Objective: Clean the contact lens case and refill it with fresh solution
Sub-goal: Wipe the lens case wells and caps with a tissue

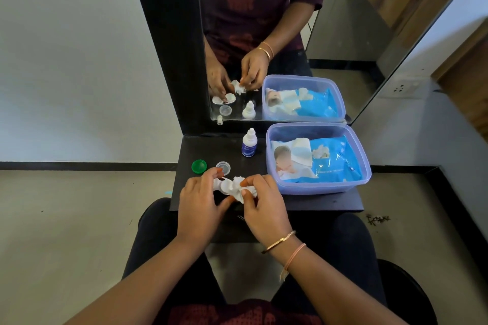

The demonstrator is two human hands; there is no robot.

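Observation:
My left hand (199,198) holds the white contact lens case (224,184) just above the front of the black shelf (317,202). My right hand (261,202) pinches a crumpled white tissue (240,188) against the case's right well. A green cap (199,166) and a clear cap (223,167) lie on the shelf behind my left hand. The small white solution bottle (248,144) with a blue label stands upright further back, its tip uncovered.
A lilac plastic tub (361,166) on the right of the shelf holds a blue wet-wipes pack (332,158) with tissue pieces on it. A mirror (277,34) rises behind the shelf and reflects everything. My knees lie below the shelf edge.

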